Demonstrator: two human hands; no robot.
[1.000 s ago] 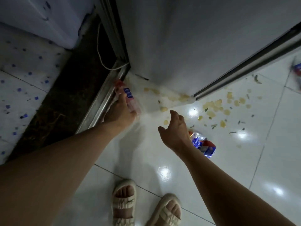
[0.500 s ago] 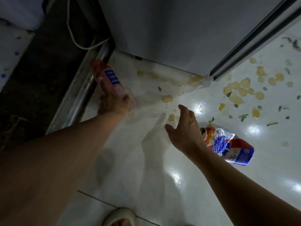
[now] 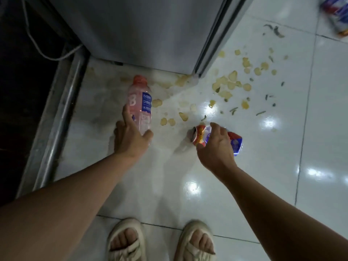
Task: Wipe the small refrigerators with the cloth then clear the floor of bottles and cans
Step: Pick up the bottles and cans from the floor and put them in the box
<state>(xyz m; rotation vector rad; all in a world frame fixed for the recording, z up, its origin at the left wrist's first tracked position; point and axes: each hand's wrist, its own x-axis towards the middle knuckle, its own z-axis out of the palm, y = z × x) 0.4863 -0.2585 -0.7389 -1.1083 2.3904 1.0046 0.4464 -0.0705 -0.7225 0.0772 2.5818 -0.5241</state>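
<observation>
A clear pink plastic bottle (image 3: 139,102) with a pink cap and a blue label is in my left hand (image 3: 130,138), which grips its lower end just above the white tiled floor. My right hand (image 3: 214,147) closes over a crushed red, white and blue can (image 3: 235,142) that lies on the floor to the right. The grey side of a small refrigerator (image 3: 150,31) stands straight ahead. Another can (image 3: 337,14) lies blurred at the top right corner.
Yellowish chips and green scraps (image 3: 235,81) litter the tiles in front of the refrigerator. A metal door rail (image 3: 62,117) and a dark strip run along the left, with a white cable (image 3: 47,55) above. My sandalled feet (image 3: 160,242) stand at the bottom.
My left hand has pulled the bottle back from the rail toward the middle. My right hand has come down onto the crushed can and closed on it.
</observation>
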